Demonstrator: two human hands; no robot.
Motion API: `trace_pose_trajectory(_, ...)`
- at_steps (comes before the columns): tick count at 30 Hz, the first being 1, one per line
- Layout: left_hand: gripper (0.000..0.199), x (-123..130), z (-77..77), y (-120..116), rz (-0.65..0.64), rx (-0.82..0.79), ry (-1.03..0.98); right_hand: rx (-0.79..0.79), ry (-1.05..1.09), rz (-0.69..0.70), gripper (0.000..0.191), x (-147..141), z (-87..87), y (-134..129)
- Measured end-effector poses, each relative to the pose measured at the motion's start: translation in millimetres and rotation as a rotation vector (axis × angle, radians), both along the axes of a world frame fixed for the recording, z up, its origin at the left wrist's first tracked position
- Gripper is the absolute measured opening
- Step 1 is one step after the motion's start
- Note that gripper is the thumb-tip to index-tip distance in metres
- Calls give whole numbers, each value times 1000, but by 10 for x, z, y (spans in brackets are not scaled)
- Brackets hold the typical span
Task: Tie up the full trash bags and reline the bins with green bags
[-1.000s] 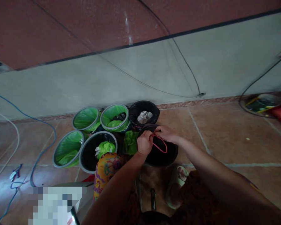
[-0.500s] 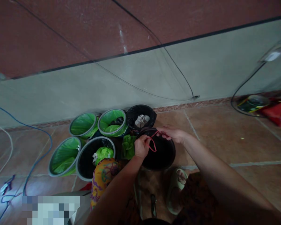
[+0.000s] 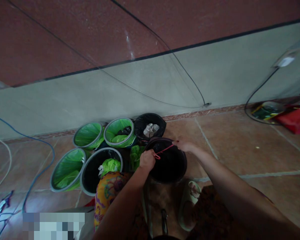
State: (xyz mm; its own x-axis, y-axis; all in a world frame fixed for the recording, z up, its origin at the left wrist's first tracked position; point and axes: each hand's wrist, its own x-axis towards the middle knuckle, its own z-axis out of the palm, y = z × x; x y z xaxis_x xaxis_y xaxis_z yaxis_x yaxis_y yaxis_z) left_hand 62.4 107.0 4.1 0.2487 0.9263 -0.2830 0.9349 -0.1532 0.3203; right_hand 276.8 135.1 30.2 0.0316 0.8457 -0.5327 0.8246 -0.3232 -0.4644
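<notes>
A thin pinkish-red cord (image 3: 167,149) is stretched straight between the left hand (image 3: 147,160) and the right hand (image 3: 183,146), above the mouth of a dark round bin (image 3: 168,168) on the tiled floor (image 3: 230,150). One part is gripped by the left hand, whose fingers are curled nearly closed, with a small loop hanging out; the other end is pinched by the right fingertips, near the bin's rim. Green plastic (image 3: 135,156) is seen just left of the bin; crumpled paper (image 3: 150,130) is held in a black-lined bin (image 3: 162,125) behind
</notes>
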Motion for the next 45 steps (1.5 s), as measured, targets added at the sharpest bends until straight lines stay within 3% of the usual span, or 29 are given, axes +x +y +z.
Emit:
trace_pose_trajectory(4, 25, -6, 32, 37, 24, -75, -67, -7, -45, 9, 35, 1, 39, 0)
trace_pose_trajectory(6, 30, 16, 20, 75, 157, -158, -274, 12, -54, 37, 35, -11, 78, -10)
trace_pose_trajectory(10, 34, 124, -21, 128, 517, -351, -909, 66, 53, 148, 36, -53, 163, -68)
trace_pose_trajectory(12, 38, 187, -35, 126, 573, -448, -1125, 49, 185, 181, 36, -78, 212, -112)
trace_pose_trajectory(14, 41, 236, -41, 112, 579, -498, -1205, 1, 349, 201, 35, -102, 264, -155)
trace_pose_trajectory(18, 25, 265, -33, 80, 459, -509, -1224, -33, 577, 253, 36, -144, 326, -195)
trace_pose_trajectory(23, 16, 246, -46, 43, 90, -492, -1112, 40, 663, 219, 39, -227, 258, -170)
trace_pose_trajectory(26, 23, 253, -83, 22, 87, -402, -1005, 75, 784, -2, 39, -288, 226, -132)
trace_pose_trajectory(30, 21, 263, -112, 20, 183, -330, -1033, 35, 874, -515, 47, -336, 216, -86)
trace_pose_trajectory(32, 17, 262, -112, 26, 198, -336, -1057, -24, 895, -599, 49, -352, 187, -87)
trace_pose_trajectory(38, 16, 255, -128, 43, 263, -329, -1086, -180, 935, -494, 62, -418, 39, -154)
trace_pose_trajectory(41, 14, 247, -147, 57, 313, -317, -1073, -166, 796, -408, 47, -429, -11, -174)
trace_pose_trajectory(45, 14, 235, -138, 71, 382, -316, -1025, -102, 698, -160, 18, -413, -108, -183)
